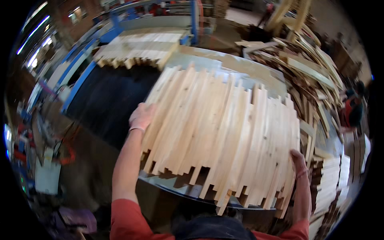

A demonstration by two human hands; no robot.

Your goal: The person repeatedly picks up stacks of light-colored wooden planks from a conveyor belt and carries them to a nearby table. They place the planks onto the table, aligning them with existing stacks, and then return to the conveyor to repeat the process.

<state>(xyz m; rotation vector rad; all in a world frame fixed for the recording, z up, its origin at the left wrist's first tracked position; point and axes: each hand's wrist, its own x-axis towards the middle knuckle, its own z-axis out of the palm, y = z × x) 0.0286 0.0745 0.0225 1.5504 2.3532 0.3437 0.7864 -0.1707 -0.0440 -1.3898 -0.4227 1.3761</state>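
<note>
Left hand (pixel 142 116) lies against the left edge of the wooden strips (pixel 224 132), right hand (pixel 297 160) at their right edge; whether either is clamped on them cannot be determined. The strips lie side by side between both hands, ends uneven. Left of the left hand is a black surface (pixel 112 98); right of the right hand, a pale timber stack (pixel 327 182)

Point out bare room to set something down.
Largest: the black surface, bordered by the blue rail at left, the far wood stack beyond, and the wooden strips and left hand at right. Smaller: the tabletop band beyond the strips, left of the scrap pile. Crowded: the tabletop under the strips, and the right side.
</note>
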